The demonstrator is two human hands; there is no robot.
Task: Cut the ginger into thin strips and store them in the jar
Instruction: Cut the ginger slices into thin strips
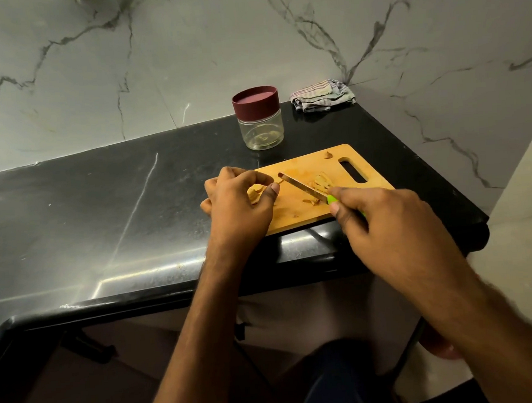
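A wooden cutting board (300,167) lies on the black counter. My left hand (238,203) curls round ginger slices (254,193) at the board's left end. My right hand (382,221) grips a green-handled knife (303,188), its blade lying across the board and pointing toward the left hand. A small pile of cut ginger (322,180) sits just behind the blade, and a few scraps (311,202) lie in front of it. One bit of ginger (328,155) rests near the board's far edge. The clear jar (261,129) with a maroon lid stands closed behind the board.
A folded striped cloth (322,95) lies in the back corner of the black counter (101,212), against the marble wall. The counter's front edge runs just below the board, and its right end stops a little past the board's handle slot.
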